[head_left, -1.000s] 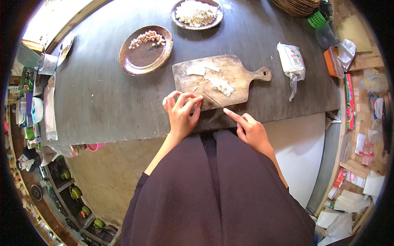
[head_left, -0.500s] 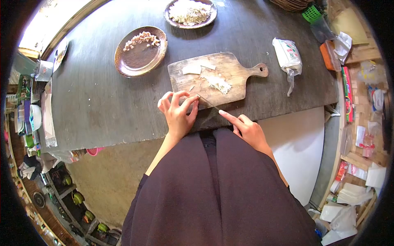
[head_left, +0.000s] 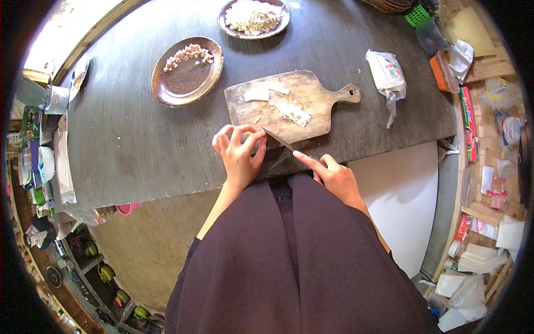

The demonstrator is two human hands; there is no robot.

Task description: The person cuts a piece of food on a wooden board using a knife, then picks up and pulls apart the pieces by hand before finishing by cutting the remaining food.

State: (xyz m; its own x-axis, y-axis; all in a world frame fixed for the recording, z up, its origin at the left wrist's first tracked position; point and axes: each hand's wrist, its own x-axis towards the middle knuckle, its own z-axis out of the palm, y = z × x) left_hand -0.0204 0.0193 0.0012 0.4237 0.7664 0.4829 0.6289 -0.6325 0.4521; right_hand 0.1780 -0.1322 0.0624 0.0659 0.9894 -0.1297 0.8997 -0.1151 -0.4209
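Note:
My right hand [head_left: 335,179] grips a small knife [head_left: 282,141], index finger stretched along its back. The blade slants up and left over the near edge of the wooden cutting board [head_left: 321,111], its tip beside my left fingers. At the board's near left corner my left hand [head_left: 240,153] is closed in a pinch; whatever lies between its fingertips is hidden. On the board rest a small heap of thin pale strips [head_left: 295,115], a flat white slab [head_left: 257,94] and a narrower white piece [head_left: 278,89].
A brown plate [head_left: 186,93] with small pinkish-brown pieces stands behind the board to the left. Another plate [head_left: 254,34] farther back bears a pile of pale shreds. Right of the board lies a white plastic packet [head_left: 386,72]. The dark table's [head_left: 167,161] near edge runs before my body.
The knife's tip has shifted slightly left and its blade shows broader. My left hand keeps its pinch. The whole view has moved a little.

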